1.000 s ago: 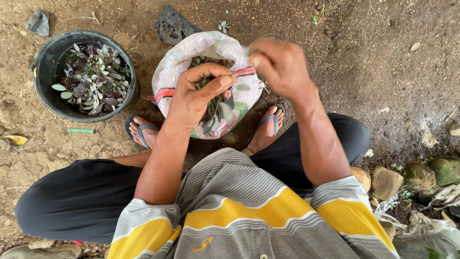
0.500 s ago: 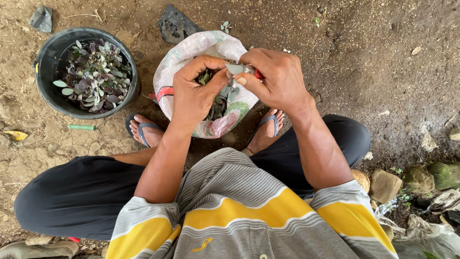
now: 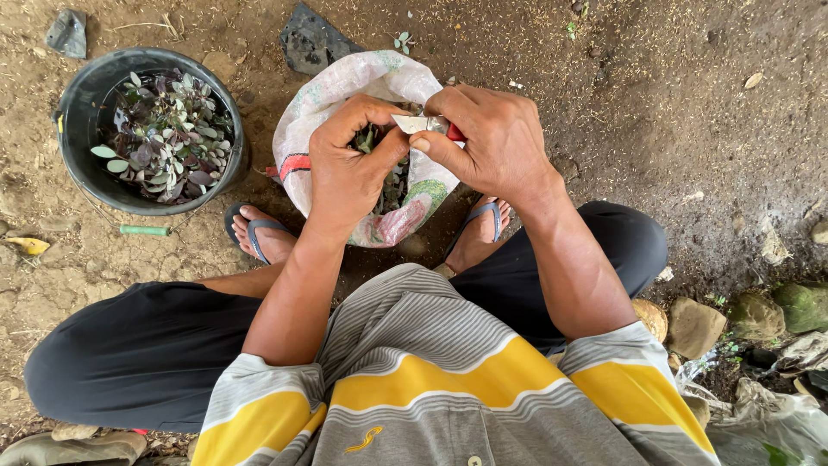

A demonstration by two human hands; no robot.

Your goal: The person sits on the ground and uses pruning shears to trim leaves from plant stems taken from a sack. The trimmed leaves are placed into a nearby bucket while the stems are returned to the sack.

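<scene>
Right hand (image 3: 492, 147): grip pressed together around a small knife (image 3: 423, 123), red handle mostly hidden in the fist, pale blade sticking out left toward the other hand. Thumb lies along the underside of the blade.

Left hand (image 3: 349, 168): fingers curled in, grip pinching a small green cutting (image 3: 369, 138) between thumb and fingers. Most of the cutting is hidden, can't tell its shape. Blade tip sits right at the left fingertips, touching or nearly so.

Both hands hover over the open mouth of a white woven sack (image 3: 345, 86) with red and green print. Sack sits on the ground between the person's feet, in blue flip-flops (image 3: 259, 229). More green and dark cuttings show inside the sack, under the hands.

Far left: black bucket (image 3: 95, 95) holding purple and pale green leafy cuttings, well apart from the sack. A green stick (image 3: 144, 230) lies on the dirt just near of the bucket.

No surface here, only bare dirt ground (image 3: 647, 103), outdoors. Flat dark stones sit far of the sack and bucket. Rocks (image 3: 694, 326) and crumpled plastic at near right. Person squats, dark trousers, grey striped shirt with yellow band.
</scene>
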